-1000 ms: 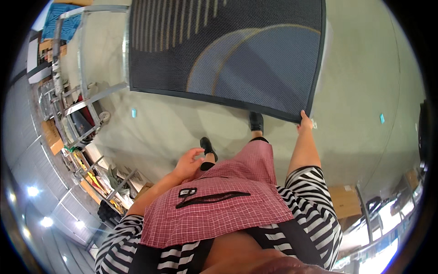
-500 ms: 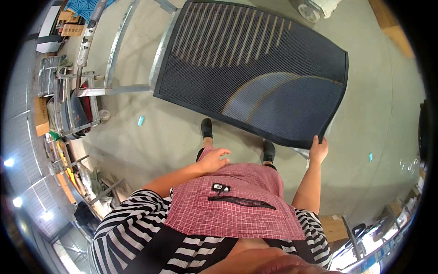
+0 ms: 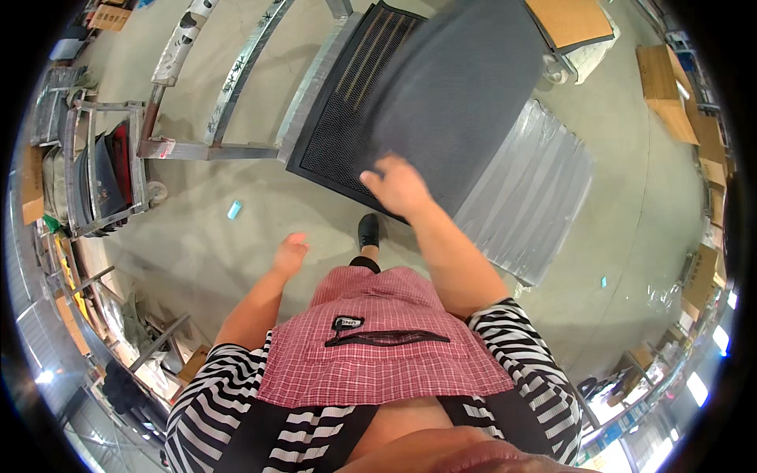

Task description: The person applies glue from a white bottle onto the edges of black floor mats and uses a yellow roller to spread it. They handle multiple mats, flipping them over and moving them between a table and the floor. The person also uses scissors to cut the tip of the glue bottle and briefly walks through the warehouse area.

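A large dark mesh panel [image 3: 441,102] in a black frame stretches ahead of me, over a grey ribbed sheet [image 3: 536,197] on the concrete floor. My right hand [image 3: 398,185] reaches forward and grips the panel's near edge, fingers curled over it. My left hand [image 3: 290,254] hangs free at my left side, fingers loosely apart, holding nothing and touching nothing. My black shoe [image 3: 368,231] shows just below the panel's edge. I wear a red checked apron [image 3: 378,339] over a striped shirt.
A metal cart [image 3: 102,173] with upright panels stands at the left. Long wrapped metal beams [image 3: 229,79] lie beyond it. Cardboard boxes [image 3: 666,87] line the right side, and a brown board [image 3: 568,20] rests at the top. A small blue scrap [image 3: 234,209] lies on the floor.
The panel has moved farther ahead and to the right, over the grey sheet. My right hand shifted from the panel's right corner to its near edge. My left hand dropped away to the left.
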A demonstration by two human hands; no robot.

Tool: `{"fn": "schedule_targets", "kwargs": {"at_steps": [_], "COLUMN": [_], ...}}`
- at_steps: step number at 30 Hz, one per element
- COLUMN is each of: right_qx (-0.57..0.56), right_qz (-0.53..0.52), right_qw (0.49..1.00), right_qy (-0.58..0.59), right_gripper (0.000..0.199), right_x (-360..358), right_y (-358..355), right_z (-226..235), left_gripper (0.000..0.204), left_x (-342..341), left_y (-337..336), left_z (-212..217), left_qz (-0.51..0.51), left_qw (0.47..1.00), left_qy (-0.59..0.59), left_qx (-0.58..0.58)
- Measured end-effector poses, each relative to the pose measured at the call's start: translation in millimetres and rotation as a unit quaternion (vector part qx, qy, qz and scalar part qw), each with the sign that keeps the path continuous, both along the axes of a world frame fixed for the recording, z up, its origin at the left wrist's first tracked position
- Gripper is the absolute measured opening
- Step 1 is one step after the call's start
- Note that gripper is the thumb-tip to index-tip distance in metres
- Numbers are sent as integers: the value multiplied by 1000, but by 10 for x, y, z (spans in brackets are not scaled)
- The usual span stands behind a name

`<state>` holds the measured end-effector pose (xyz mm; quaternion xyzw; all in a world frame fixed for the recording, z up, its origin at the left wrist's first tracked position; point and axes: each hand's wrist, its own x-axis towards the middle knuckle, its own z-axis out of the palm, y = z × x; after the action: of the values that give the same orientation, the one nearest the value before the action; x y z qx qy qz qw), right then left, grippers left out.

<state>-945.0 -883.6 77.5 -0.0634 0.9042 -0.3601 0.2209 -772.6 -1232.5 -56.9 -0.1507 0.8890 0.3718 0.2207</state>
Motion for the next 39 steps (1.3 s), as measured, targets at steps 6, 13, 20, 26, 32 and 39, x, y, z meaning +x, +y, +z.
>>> {"fn": "schedule_targets", "kwargs": {"at_steps": [6,13,20,26,32,39], "right_qx": [41,153,-123,-141,-79,-116], "right_qz": [143,-162,-496,-508,-475,-481], "right_qw": [974,952,826,820,848,847], "right_qy": [-173,-209,-238,-222,-222,-194], "right_gripper": [65,45,83,101,91,69], "right_x": [589,1247,442,-68,-227,-184], "right_y": [22,1580,1589,1295,1238,1349], "right_z": [-1188,-2489,-3076,-3486,-3698,-3749], "left_gripper": [43,47,64,84,102,98], "left_x": [84,-1352,-3331,-3776,-3915,-4067], "left_y": [-91,81,114,223,60,-53], "left_z": [-470,-1164,-1506,-1801,-1728,-1612], "left_qz": [-39,-195,-33,23,55,-7], "left_qw": [991,975,970,953,948,948], "left_qy": [-113,-65,25,22,16,-9], "left_qx": [-56,-83,-240,-302,-313,-318]}}
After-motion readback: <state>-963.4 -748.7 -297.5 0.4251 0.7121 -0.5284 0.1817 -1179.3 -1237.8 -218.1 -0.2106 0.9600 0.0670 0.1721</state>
